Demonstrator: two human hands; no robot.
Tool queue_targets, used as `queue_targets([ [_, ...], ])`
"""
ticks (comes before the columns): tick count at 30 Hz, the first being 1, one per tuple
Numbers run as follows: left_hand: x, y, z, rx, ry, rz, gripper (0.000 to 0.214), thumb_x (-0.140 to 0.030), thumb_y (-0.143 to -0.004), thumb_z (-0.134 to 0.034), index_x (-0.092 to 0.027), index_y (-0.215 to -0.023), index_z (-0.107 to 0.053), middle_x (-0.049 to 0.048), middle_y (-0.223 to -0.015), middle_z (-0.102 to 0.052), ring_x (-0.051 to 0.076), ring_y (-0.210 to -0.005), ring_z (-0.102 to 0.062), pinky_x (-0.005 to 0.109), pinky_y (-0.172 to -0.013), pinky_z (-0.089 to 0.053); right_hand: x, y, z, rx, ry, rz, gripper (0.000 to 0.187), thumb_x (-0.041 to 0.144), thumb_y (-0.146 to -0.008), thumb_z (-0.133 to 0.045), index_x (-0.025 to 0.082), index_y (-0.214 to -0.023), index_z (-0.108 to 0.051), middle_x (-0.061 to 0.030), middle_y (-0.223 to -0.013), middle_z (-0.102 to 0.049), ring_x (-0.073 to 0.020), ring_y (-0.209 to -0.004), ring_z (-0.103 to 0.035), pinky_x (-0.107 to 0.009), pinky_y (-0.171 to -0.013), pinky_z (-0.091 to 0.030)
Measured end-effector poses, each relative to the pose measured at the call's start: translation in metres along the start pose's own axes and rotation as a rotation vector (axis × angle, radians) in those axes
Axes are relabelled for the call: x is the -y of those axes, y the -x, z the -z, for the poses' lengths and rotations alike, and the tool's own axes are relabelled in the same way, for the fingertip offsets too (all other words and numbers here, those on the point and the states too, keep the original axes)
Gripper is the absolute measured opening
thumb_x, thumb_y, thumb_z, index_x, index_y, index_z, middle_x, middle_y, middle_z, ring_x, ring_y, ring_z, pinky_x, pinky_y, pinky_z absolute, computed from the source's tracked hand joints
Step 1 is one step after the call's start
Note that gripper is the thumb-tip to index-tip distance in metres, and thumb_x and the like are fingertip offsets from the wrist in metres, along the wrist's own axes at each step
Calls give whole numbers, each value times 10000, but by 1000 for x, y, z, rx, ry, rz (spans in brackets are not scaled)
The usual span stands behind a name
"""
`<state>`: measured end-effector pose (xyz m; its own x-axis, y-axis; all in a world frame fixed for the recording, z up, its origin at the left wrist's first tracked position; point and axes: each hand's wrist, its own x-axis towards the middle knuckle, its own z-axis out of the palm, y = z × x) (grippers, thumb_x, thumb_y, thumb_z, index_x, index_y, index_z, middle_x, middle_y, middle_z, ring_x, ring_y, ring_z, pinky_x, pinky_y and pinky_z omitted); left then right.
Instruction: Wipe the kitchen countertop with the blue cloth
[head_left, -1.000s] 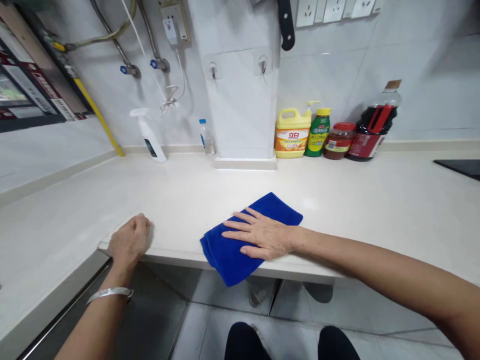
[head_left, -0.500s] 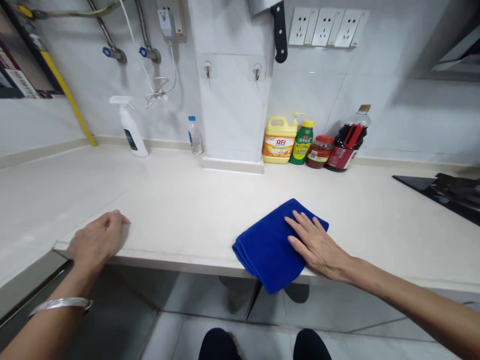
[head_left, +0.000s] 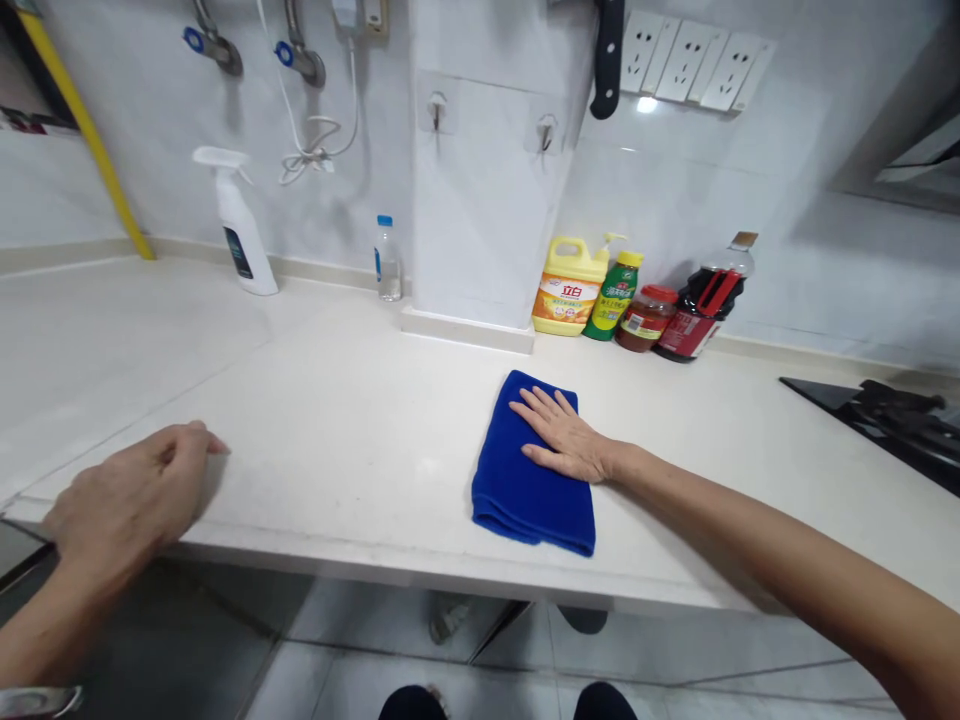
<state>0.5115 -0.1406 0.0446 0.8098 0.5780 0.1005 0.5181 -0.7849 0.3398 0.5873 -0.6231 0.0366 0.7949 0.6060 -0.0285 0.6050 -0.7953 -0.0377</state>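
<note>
A folded blue cloth (head_left: pixel 525 480) lies flat on the white countertop (head_left: pixel 360 420), a little back from the front edge. My right hand (head_left: pixel 561 435) presses on its far right part, palm down, fingers spread and pointing to the back left. My left hand (head_left: pixel 131 500) rests loosely curled on the counter's front edge at the left, holding nothing.
Against the tiled back wall stand a white spray bottle (head_left: pixel 238 225), a small water bottle (head_left: pixel 387 260), a yellow detergent jug (head_left: pixel 568 288), a green bottle (head_left: pixel 612 297), a red-lidded jar (head_left: pixel 645 318) and a dark sauce bottle (head_left: pixel 703 310). A black stove (head_left: pixel 892 415) sits at the right.
My right hand has slid the blue cloth away from the counter's front edge toward the back; it no longer hangs over. My left hand stays at the edge.
</note>
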Motion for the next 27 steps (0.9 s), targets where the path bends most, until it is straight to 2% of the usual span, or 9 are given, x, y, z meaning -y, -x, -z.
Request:
queue_targets([
  [2, -5, 4, 2, 15, -58, 46, 649, -597, -909, -168, -353, -1150, -720, 143, -1084, -664, 380, -923, -603, 518, -792, -507, 0, -24, 0, -4, 5, 22, 824, 680, -1003, -308, 179, -1644, -178, -158, -1710, -73, -356, -1578, -27, -614, -1261, -57],
  [5, -13, 10, 7, 36, -28, 55, 624, -548, -919, -196, -322, -1169, -721, 138, -1067, -661, 365, -961, -599, 500, -844, -495, 7, -63, 3, -2, 3, 6, 798, 645, -1011, -321, 177, -1642, -185, -157, -1710, -90, -359, -1578, -35, -606, -1262, -60],
  [9, -16, 17, 11, 49, 13, 55, 584, -510, -934, -227, -300, -1161, -722, 143, -1085, -662, 360, -992, -590, 468, -847, -463, 29, -109, 15, 36, -16, -133, 781, 601, -996, -379, 178, -1633, -219, -153, -1708, -123, -372, -1575, -65, -600, -1261, -82],
  [13, -16, 22, 13, 50, 28, 25, 602, -518, -945, -207, -282, -1166, -715, 159, -1083, -662, 347, -968, -572, 414, -796, -410, 59, -130, 23, 86, -35, -268, 835, 642, -962, -394, 83, -1580, -330, -241, -1663, -227, -454, -1535, -186, -630, -1227, -184],
  [16, -16, 24, 15, 48, 42, 12, 605, -499, -948, -227, -239, -1240, -690, 169, -1049, -668, 310, -878, -549, 377, -743, -377, 80, -120, 15, 37, -22, -295, 851, 634, -996, -278, 49, -1611, -225, -253, -1680, -142, -444, -1553, -103, -621, -1242, -120],
  [20, -19, 29, 20, 62, 87, 28, 667, -522, -942, -244, -136, -1296, -657, 192, -1083, -674, 263, -765, -489, 362, -702, -366, 106, -84, 2, -45, -60, -206, 931, 747, -976, -187, 89, -1634, -178, -215, -1695, -109, -409, -1567, -29, -580, -1264, -37],
  [23, -23, 33, 24, 62, 97, 37, 720, -558, -936, -234, -93, -1294, -651, 199, -1108, -671, 249, -745, -469, 365, -703, -380, 124, -56, 1, -56, -121, -142, 992, 843, -922, -203, 165, -1646, -168, -192, -1703, -94, -430, -1561, -14, -607, -1257, -11],
  [27, -24, 31, 23, 57, 38, 9, 701, -568, -928, -286, -93, -1287, -656, 187, -1114, -663, 263, -820, -520, 389, -781, -435, 141, -23, 6, -47, -162, -79, 974, 875, -893, -294, 266, -1646, -182, -159, -1711, -85, -453, -1554, 4, -647, -1243, -4],
])
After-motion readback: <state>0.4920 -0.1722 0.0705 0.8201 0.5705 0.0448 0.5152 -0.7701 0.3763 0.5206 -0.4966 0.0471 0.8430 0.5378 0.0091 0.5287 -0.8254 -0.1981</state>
